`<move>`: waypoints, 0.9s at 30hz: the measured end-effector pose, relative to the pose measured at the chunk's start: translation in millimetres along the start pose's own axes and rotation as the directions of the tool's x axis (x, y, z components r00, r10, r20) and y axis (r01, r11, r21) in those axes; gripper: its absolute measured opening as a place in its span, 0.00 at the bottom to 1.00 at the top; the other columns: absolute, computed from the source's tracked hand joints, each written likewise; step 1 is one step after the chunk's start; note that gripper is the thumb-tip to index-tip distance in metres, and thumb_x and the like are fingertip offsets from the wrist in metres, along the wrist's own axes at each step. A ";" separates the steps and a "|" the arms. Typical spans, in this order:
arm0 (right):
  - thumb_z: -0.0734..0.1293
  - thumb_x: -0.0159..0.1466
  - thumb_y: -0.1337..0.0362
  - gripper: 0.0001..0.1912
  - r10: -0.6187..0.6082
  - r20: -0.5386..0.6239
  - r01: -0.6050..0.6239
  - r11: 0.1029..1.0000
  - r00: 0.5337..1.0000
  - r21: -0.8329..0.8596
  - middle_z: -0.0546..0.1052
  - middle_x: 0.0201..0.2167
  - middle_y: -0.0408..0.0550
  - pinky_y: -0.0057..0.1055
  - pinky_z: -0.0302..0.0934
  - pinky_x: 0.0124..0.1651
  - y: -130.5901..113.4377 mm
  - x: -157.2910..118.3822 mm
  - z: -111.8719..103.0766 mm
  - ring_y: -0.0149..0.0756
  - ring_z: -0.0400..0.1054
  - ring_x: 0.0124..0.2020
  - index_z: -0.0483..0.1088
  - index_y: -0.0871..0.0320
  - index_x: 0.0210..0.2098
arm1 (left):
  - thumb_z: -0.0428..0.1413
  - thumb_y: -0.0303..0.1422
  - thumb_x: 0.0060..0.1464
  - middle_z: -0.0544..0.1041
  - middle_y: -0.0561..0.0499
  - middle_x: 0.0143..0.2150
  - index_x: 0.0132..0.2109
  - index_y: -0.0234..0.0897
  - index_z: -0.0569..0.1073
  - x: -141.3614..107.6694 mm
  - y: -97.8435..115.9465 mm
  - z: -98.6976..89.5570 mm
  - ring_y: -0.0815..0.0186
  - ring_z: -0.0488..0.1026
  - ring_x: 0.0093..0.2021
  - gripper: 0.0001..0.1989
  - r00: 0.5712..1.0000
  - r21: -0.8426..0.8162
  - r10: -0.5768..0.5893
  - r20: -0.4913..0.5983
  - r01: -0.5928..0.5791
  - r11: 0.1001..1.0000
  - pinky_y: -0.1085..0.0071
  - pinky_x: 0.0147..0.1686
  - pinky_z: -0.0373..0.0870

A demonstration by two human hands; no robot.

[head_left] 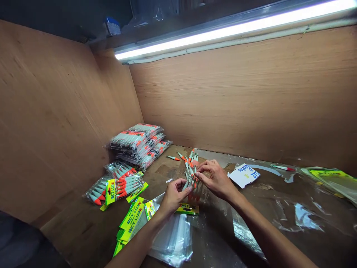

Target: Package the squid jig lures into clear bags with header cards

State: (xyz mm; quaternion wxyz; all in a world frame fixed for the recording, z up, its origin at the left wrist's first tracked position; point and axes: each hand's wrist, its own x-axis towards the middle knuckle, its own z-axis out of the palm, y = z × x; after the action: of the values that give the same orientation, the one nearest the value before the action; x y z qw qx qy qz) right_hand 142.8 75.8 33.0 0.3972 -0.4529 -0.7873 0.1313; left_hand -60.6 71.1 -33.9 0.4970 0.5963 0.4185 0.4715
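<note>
In the head view, a loose pile of fishing lures (191, 160), pale green with orange ends and small metal fittings, lies in the middle of the table. My left hand (177, 195) is at the near left side of the pile, its thumb and fingers closed round a few lures. My right hand (214, 178) reaches in from the right, thumb and forefinger pinched on a lure by its metal end. Just below my hands lies a green and yellow header card (189, 209) on a clear bag, partly covered by the left hand.
Clear bags (174, 238) with yellow-green BCT LURE cards (132, 219) lie in front. Filled lure packs (122, 188) and a stack of larger packs (139, 145) stand left. A handwritten white card (244, 175), one lure (283, 168) and more bags (334, 182) lie right. Wooden walls enclose the table.
</note>
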 end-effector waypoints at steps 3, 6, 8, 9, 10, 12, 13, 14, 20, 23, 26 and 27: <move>0.70 0.63 0.58 0.07 -0.014 0.057 0.014 1.000 0.998 0.002 0.77 0.35 0.46 0.37 0.56 0.45 4.9 -0.1 -0.8 0.42 0.64 0.42 0.77 0.52 0.32 | 0.67 0.41 0.48 0.80 0.47 0.36 0.39 0.32 0.78 1.0 -3.6 -0.6 0.62 0.75 0.36 0.17 1.000 -0.005 -0.020 0.010 0.020 1.000 0.71 0.38 0.68; 0.69 0.65 0.60 0.07 -0.052 0.106 0.050 0.998 0.993 0.028 0.77 0.32 0.44 0.35 0.56 0.44 7.7 -0.4 0.9 0.39 0.64 0.39 0.74 0.54 0.32 | 0.68 0.42 0.46 0.80 0.47 0.36 0.41 0.32 0.78 -0.4 -3.9 -0.7 0.62 0.74 0.36 0.20 0.997 0.012 -0.055 0.058 0.055 0.998 0.72 0.36 0.66; 0.69 0.66 0.61 0.06 -0.080 0.119 0.075 0.996 0.990 0.043 0.76 0.31 0.44 0.34 0.55 0.44 8.3 -0.7 3.1 0.38 0.64 0.38 0.73 0.55 0.33 | 0.68 0.43 0.44 0.80 0.48 0.36 0.43 0.31 0.78 -2.2 -3.0 0.1 0.61 0.74 0.35 0.22 0.992 0.035 -0.069 0.106 0.066 0.997 0.72 0.35 0.66; 0.69 0.66 0.61 0.06 -0.095 0.121 0.090 0.995 0.988 0.049 0.76 0.31 0.44 0.34 0.55 0.44 8.3 -0.7 4.1 0.38 0.63 0.37 0.73 0.55 0.33 | 0.68 0.43 0.44 0.80 0.48 0.37 0.44 0.31 0.79 -3.0 -2.6 0.7 0.61 0.74 0.35 0.23 0.988 0.038 -0.072 0.133 0.068 0.997 0.72 0.35 0.66; 0.69 0.66 0.62 0.05 -0.112 0.120 0.106 0.993 0.987 0.053 0.75 0.31 0.44 0.34 0.55 0.44 8.0 -0.7 4.9 0.37 0.63 0.37 0.72 0.55 0.33 | 0.68 0.43 0.45 0.80 0.48 0.37 0.44 0.31 0.79 -3.8 -2.3 1.4 0.62 0.74 0.34 0.23 0.985 0.031 -0.077 0.156 0.073 0.997 0.72 0.35 0.66; 0.69 0.65 0.62 0.05 -0.141 0.111 0.135 0.989 0.984 0.059 0.75 0.32 0.44 0.34 0.55 0.45 7.2 -0.4 5.6 0.38 0.63 0.38 0.72 0.55 0.33 | 0.66 0.44 0.47 0.79 0.48 0.35 0.44 0.31 0.79 -4.9 -2.2 2.6 0.64 0.73 0.32 0.22 0.980 -0.005 -0.095 0.175 0.097 0.995 0.73 0.33 0.65; 0.69 0.65 0.63 0.05 -0.148 0.104 0.142 0.988 0.984 0.062 0.75 0.32 0.45 0.34 0.55 0.45 6.6 -0.2 5.7 0.38 0.63 0.38 0.72 0.55 0.33 | 0.66 0.45 0.47 0.79 0.49 0.32 0.42 0.30 0.79 -5.2 -2.3 3.0 0.65 0.72 0.29 0.22 0.980 -0.018 -0.106 0.167 0.110 0.994 0.73 0.30 0.64; 0.69 0.65 0.63 0.04 -0.148 0.097 0.142 0.988 0.984 0.066 0.75 0.33 0.45 0.34 0.55 0.45 6.1 0.2 5.5 0.38 0.64 0.39 0.73 0.55 0.33 | 0.66 0.45 0.47 0.77 0.51 0.29 0.40 0.30 0.79 -5.4 -2.3 3.2 0.67 0.70 0.26 0.21 0.981 -0.022 -0.116 0.153 0.121 0.992 0.74 0.28 0.62; 0.66 0.67 0.65 0.06 -0.109 0.063 0.103 0.990 0.992 0.094 0.75 0.31 0.43 0.34 0.56 0.47 5.2 1.2 4.4 0.35 0.65 0.34 0.71 0.56 0.32 | 0.65 0.43 0.49 0.79 0.47 0.37 0.44 0.31 0.77 -4.3 -1.0 2.5 0.64 0.73 0.34 0.21 0.990 -0.057 -0.084 0.110 0.091 0.994 0.74 0.32 0.65; 0.67 0.66 0.65 0.06 -0.108 0.066 0.100 0.988 0.992 0.117 0.76 0.31 0.41 0.39 0.53 0.55 7.1 0.7 6.7 0.33 0.67 0.34 0.71 0.56 0.32 | 0.64 0.45 0.50 0.79 0.48 0.36 0.44 0.32 0.77 -3.3 -2.0 2.1 0.66 0.73 0.31 0.21 0.991 -0.064 -0.106 0.086 0.112 0.992 0.75 0.30 0.64; 0.68 0.65 0.65 0.06 -0.085 0.054 0.078 0.989 0.995 0.128 0.77 0.32 0.42 0.39 0.54 0.55 8.7 0.3 10.4 0.35 0.68 0.35 0.71 0.56 0.31 | 0.66 0.45 0.46 0.77 0.51 0.31 0.39 0.32 0.77 -2.0 -4.3 0.8 0.68 0.70 0.28 0.21 0.996 -0.040 -0.081 0.047 0.083 0.996 0.76 0.27 0.62; 0.68 0.65 0.65 0.05 -0.077 0.051 0.070 0.989 0.996 0.129 0.77 0.32 0.42 0.40 0.54 0.55 8.8 0.3 11.4 0.35 0.68 0.35 0.72 0.55 0.31 | 0.67 0.45 0.44 0.77 0.51 0.31 0.38 0.32 0.77 -1.6 -5.1 0.2 0.68 0.70 0.28 0.21 0.997 -0.036 -0.070 0.035 0.072 0.997 0.76 0.28 0.62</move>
State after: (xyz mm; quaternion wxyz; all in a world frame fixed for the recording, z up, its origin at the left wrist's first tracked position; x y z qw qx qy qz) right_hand 139.7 82.6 20.7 0.4075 -0.3936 -0.8043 0.1792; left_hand -60.9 70.3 -39.2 0.5316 0.5794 0.4220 0.4511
